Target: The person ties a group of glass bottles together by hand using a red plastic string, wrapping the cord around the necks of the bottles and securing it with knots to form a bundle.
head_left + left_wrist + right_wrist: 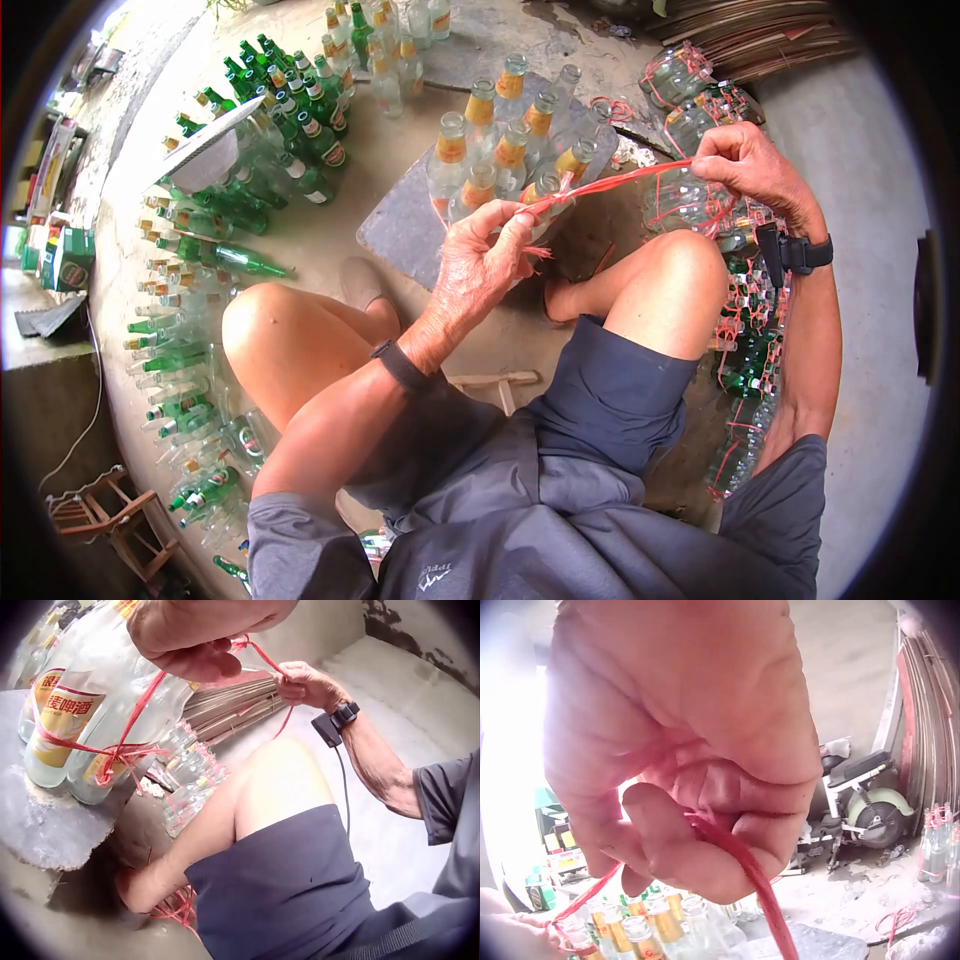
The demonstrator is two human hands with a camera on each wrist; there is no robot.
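Red plastic twine (625,182) runs taut between my two hands above a cluster of clear glass bottles (510,150) with yellow labels. My left hand (480,260) pinches the twine between thumb and finger, close by the near bottle necks. Farther right and raised, my right hand (748,168) grips the other stretch, fingers curled round it; a red strand (761,892) hangs from that fist in the right wrist view. Lower down, more twine (112,754) wraps round the bottles' bodies and is gathered at one side. The bottles stand upright on a grey slab (390,225).
Green bottles (310,125) crowd the left, some upright, others lying in rows. Tied bottle bundles (690,200) line the right side. My knees (680,265) flank the slab. A parked scooter (866,802) and loose red twine (895,921) are beyond.
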